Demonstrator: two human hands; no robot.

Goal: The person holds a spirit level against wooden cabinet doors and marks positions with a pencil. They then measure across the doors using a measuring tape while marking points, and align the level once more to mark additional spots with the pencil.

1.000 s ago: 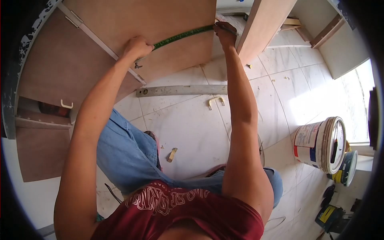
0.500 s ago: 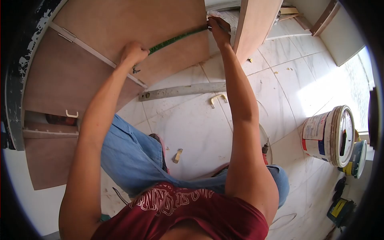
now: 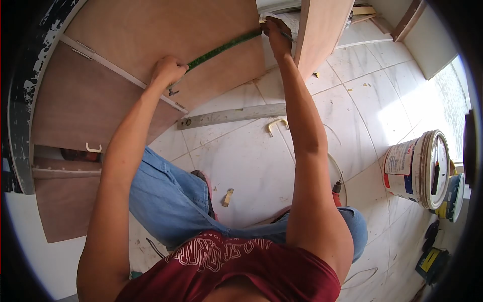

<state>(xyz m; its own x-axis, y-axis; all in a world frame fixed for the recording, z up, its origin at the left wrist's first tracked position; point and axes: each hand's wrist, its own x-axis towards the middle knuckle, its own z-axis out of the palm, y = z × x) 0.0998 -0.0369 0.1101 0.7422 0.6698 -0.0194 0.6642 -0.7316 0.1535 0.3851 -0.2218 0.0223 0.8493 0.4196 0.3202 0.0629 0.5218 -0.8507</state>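
Observation:
A green measuring tape (image 3: 224, 50) is stretched across the lower part of a light brown wooden door panel (image 3: 166, 25). My left hand (image 3: 170, 70) is closed around its near end, against the panel. At the panel's right edge, my right hand (image 3: 277, 34) is closed at the other end of the tape, with a thin pencil-like stick showing beside the fingers. Below my left hand is a small dark metal piece (image 3: 173, 92), too small to name. The palms and most fingertips are hidden.
On the tiled floor lie a long metal level (image 3: 231, 116), a U-shaped handle (image 3: 276, 126) and a small scrap (image 3: 228, 197). A drill (image 3: 336, 194) sits by my right knee. A lidded bucket (image 3: 417, 168) stands right. Another wooden panel (image 3: 322, 35) rises beside my right hand.
Both hands keep their hold on the tape at nearly the same places. My view has shifted slightly; little else differs.

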